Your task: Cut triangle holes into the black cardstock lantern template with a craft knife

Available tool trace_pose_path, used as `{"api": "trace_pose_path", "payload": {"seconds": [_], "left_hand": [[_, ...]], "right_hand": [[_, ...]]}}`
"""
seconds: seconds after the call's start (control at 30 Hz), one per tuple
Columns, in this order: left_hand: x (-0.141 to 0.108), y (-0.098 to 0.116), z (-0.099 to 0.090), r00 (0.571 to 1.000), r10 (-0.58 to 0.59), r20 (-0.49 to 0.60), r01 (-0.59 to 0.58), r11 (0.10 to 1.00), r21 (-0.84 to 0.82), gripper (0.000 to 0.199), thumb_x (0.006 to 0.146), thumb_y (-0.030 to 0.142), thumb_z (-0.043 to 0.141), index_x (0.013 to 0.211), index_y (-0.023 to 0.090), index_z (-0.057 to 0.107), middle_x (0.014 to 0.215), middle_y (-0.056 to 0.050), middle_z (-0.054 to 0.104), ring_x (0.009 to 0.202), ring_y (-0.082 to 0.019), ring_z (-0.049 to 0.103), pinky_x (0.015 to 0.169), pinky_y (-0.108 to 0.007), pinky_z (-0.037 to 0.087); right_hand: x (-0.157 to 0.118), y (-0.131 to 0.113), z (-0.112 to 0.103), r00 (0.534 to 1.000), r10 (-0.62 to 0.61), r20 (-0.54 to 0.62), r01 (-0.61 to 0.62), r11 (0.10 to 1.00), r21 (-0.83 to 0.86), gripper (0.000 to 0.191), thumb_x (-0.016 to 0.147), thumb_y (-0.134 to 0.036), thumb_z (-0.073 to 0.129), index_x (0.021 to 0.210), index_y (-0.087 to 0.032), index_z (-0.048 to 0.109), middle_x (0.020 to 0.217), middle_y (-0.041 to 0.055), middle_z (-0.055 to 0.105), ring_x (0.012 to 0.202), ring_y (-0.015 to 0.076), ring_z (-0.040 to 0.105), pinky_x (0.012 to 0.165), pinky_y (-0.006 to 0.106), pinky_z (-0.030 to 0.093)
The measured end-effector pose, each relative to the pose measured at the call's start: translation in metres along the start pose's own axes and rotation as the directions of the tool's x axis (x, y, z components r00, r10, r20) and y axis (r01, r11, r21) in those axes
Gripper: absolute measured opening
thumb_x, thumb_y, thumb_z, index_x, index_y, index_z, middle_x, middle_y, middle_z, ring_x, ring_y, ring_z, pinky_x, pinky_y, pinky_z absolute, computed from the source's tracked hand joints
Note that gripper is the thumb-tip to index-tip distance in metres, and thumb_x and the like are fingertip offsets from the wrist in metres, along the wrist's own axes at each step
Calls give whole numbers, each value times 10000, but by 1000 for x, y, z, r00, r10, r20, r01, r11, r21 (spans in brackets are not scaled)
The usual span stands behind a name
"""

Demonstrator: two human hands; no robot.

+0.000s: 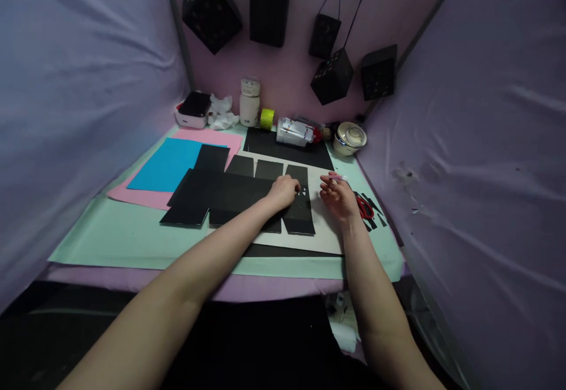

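A black card box net point(239, 192) with flaps along its edges lies flat on a pale board point(325, 233). Small shapes are cut through its right-hand panel, and white shows through them. My left hand point(283, 194) rests on that panel with fingers curled beside the cutouts; whatever is in the fingertips is too small to make out. My right hand point(340, 200) is raised, palm up, just right of the net. A slim, pale pen-like tool point(338, 177) is held between its thumb and fingers. Red-handled scissors point(365, 207) lie right of this hand among black card scraps point(381, 221).
Blue paper point(163, 166) and pink paper point(128, 194) lie at left. Along the back stand a white jar point(250, 110), yellow tape roll point(267, 118), clear-wrapped pack point(295, 132) and lidded bowl point(349, 139). Black paper boxes point(332, 77) hang above. Purple fabric point(469, 142) walls both sides.
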State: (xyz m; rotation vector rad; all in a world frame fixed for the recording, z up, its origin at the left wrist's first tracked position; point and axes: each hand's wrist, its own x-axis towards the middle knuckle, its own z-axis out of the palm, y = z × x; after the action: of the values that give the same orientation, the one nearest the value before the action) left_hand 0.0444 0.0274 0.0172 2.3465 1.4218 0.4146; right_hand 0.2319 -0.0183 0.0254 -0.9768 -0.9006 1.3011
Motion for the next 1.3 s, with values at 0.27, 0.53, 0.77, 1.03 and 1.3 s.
{"api": "trace_pose_path", "payload": {"seconds": [0.27, 0.53, 0.77, 1.03, 1.3], "left_hand": [[-1, 1, 7, 999, -38, -7, 38, 999, 11, 178, 881, 185, 597, 998, 234, 722, 1113, -84, 609, 1108, -267, 525, 931, -378, 441], [0, 5, 8, 998, -64, -6, 64, 997, 36, 120, 881, 209, 612, 961, 219, 702, 1122, -90, 600, 1119, -278, 507, 897, -383, 437], [-2, 15, 8, 998, -65, -14, 66, 994, 87, 126, 921, 248, 557, 943, 205, 673, 1107, -101, 581, 1104, -285, 493, 855, -397, 430], [-6, 24, 14, 997, -69, -33, 74, 981, 179, 225, 974, 221, 417, 1044, 174, 626, 1150, -137, 536, 1105, -304, 476, 836, -411, 416], [-10, 29, 14, 996, -82, -41, 88, 975, 204, 267, 957, 127, 362, 1062, 161, 604, 1169, -150, 532, 1128, -304, 472, 858, -404, 403]], "right_hand": [[-3, 1, -2, 1000, 5, -23, -5, 1000, 3, 408, 646, -342, 757, 985, -275, 541, 961, -10, 696, 731, 109, 630, 655, 234, 509], [-4, 3, -3, 1000, 16, -19, -15, 999, 52, 426, 620, -301, 764, 991, -267, 557, 958, -4, 703, 709, 100, 626, 645, 222, 504], [18, 9, -4, 998, -57, 8, 57, 964, -259, 347, 651, -321, 700, 955, -221, 566, 827, 15, 709, 684, 133, 634, 601, 233, 472], [62, 37, -3, 945, -255, 206, 328, 752, -571, 209, 731, -291, 588, 919, -201, 581, 879, 15, 667, 826, 163, 633, 806, 305, 479], [58, 44, -5, 948, -252, 196, 318, 703, -636, 175, 763, -286, 567, 917, -205, 586, 865, 13, 663, 812, 167, 621, 813, 311, 465]]}}
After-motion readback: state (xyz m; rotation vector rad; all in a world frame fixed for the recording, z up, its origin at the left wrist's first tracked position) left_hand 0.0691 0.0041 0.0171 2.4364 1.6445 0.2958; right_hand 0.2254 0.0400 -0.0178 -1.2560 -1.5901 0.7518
